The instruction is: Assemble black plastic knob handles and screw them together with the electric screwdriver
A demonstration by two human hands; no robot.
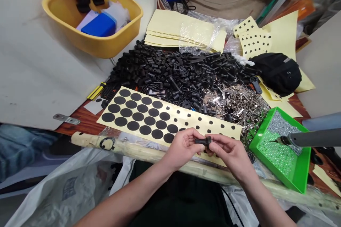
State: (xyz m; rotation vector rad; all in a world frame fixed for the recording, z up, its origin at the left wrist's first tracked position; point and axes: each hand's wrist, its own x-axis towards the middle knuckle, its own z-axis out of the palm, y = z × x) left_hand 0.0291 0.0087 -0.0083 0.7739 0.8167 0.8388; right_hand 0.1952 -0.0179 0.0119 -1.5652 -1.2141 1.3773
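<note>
My left hand (182, 145) and my right hand (226, 152) meet above the table's front edge. Between their fingers they both pinch a small black plastic part (205, 142), shaped like a stud with a flange. Just beyond my hands lies a yellow backing sheet with black adhesive dots (138, 113), its large dots at the left and small ones at the right. My hands overlap its near edge. Farther off is a heap of black plastic parts (173, 78), merging on the right into a heap of small silver metal pieces (234, 106).
A green perforated tray (299, 163) holds metal pieces at the right, with a grey tool handle (314, 137) lying across it. Stacked yellow sheets (181, 28), a black bag (277, 72) and a yellow basket (90, 17) stand beyond. A white plastic bag (71, 188) hangs at the near left.
</note>
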